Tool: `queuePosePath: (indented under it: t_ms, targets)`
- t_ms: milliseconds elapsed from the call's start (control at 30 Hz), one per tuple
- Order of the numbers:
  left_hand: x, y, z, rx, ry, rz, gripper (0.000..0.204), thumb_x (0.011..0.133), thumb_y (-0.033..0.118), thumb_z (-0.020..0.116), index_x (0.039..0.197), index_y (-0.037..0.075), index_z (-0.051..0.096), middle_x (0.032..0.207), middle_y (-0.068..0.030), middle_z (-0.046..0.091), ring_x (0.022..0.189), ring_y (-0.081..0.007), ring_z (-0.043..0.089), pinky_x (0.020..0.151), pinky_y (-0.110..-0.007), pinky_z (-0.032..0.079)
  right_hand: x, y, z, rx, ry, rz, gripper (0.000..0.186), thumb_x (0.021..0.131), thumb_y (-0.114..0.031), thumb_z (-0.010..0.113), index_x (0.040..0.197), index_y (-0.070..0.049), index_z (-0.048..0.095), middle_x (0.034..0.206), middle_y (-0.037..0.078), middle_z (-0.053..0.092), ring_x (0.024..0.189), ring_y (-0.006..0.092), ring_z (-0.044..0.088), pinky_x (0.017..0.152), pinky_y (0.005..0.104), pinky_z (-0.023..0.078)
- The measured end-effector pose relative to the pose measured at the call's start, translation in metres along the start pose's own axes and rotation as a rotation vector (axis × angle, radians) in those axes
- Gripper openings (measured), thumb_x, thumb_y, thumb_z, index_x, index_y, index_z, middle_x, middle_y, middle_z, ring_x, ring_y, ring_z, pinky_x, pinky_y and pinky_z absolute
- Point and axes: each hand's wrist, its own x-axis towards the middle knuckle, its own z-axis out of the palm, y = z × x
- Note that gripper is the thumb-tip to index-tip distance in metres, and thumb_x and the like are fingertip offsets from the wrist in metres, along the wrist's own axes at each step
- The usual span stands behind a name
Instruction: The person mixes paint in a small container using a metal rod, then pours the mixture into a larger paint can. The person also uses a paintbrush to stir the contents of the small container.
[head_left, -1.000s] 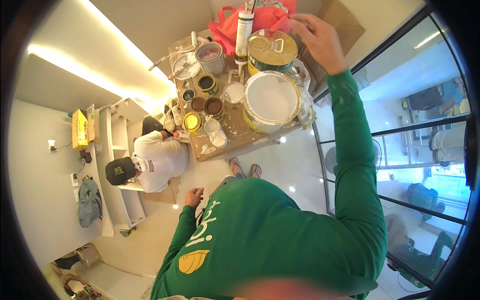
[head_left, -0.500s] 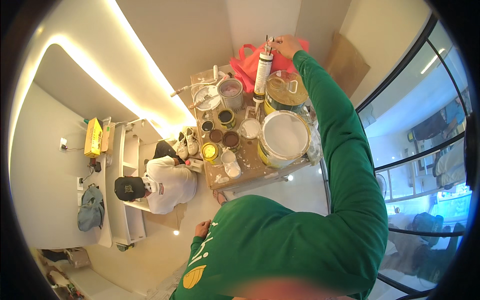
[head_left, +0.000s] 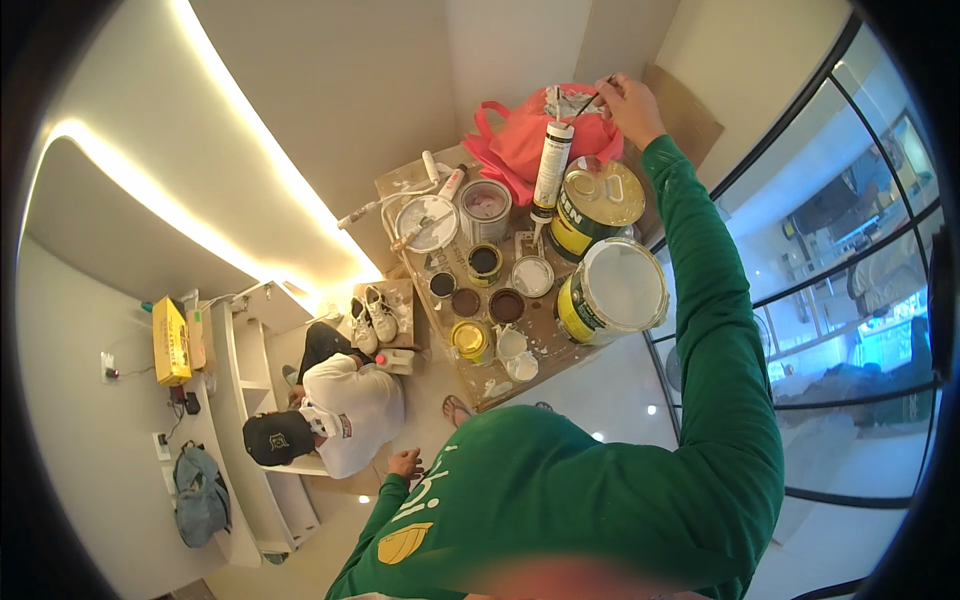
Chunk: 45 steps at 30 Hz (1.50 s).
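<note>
My right hand (head_left: 628,108) is stretched out over the far side of a cluttered table, closed on a thin dark rod (head_left: 590,101). The rod slants down toward the back end of a white sealant cartridge (head_left: 553,165), which points its nozzle toward me. Behind the cartridge lies a red bag (head_left: 520,140) with something whitish on top. A large metal can (head_left: 603,195) with a handled lid is below my right wrist. My left hand (head_left: 405,463) hangs low beside my body, away from the table, its fingers loosely apart and nothing visible in them.
The table (head_left: 470,378) carries a big white-lidded paint bucket (head_left: 625,283), several small paint cans, a pinkish can (head_left: 485,205) and a paint roller (head_left: 430,168). At left a person in white (head_left: 350,410) crouches by a low shelf. Shoes (head_left: 372,318) sit nearby; glass panels (head_left: 830,330) stand at right.
My right hand has shifted right and slightly nearer, and the dark rod slants in its fingers. My left hand's fingers have loosened. The view has tilted, so the table appears lower.
</note>
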Motion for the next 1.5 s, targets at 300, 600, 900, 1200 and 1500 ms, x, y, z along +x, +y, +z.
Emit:
queuePosePath:
  t_ms: [300,600,900,1200,1500]
  targets:
    - [0.050,-0.005,-0.028,-0.121,-0.011,-0.023,0.053,0.101,0.039,0.067,0.135,0.000,0.061,0.121,-0.0209,0.071,0.091,-0.0372,0.075,0.076,-0.050,0.061,-0.010,0.015,-0.017,0.209,0.141,0.103,0.027,0.105,-0.025,0.065,0.102,0.002,0.068,0.085,0.008,0.076,0.066,0.0130,0.066,0.060,0.0299,0.052]
    - [-0.038,0.009,0.055,0.023,0.078,0.050,0.048,0.101,0.038,0.068,0.128,-0.003,0.068,0.112,-0.0186,0.075,0.084,-0.0286,0.074,0.072,-0.041,0.060,-0.001,0.047,-0.027,0.352,0.084,0.104,0.026,0.106,-0.024,0.064,0.104,0.002,0.066,0.086,0.008,0.075,0.066,0.0116,0.066,0.056,0.0268,0.052]
    - [-0.019,-0.071,0.117,0.325,0.204,0.049,0.063,0.096,0.056,0.063,0.123,0.001,0.077,0.112,-0.0221,0.079,0.106,-0.0341,0.075,0.095,-0.043,0.057,0.007,0.083,-0.048,0.480,0.040,0.131,0.024,0.109,-0.028,0.062,0.111,-0.004,0.064,0.092,0.007,0.076,0.072,0.0121,0.069,0.062,0.0257,0.053]
    - [-0.031,-0.062,0.119,0.295,0.254,0.154,0.063,0.096,0.057,0.064,0.122,0.001,0.077,0.111,-0.0218,0.079,0.103,-0.0359,0.075,0.095,-0.044,0.056,0.009,0.096,-0.061,0.556,0.050,0.068,0.024,0.109,-0.027,0.062,0.110,-0.003,0.063,0.094,0.008,0.076,0.075,0.0128,0.070,0.064,0.0260,0.053]
    - [-0.082,0.002,0.125,0.063,0.274,0.156,0.064,0.096,0.054,0.064,0.117,-0.004,0.077,0.107,-0.0239,0.079,0.095,-0.0320,0.076,0.090,-0.043,0.057,0.052,0.117,-0.062,0.397,0.280,0.061,0.027,0.107,-0.026,0.061,0.106,0.000,0.068,0.089,0.007,0.078,0.072,0.0125,0.071,0.066,0.0283,0.056]
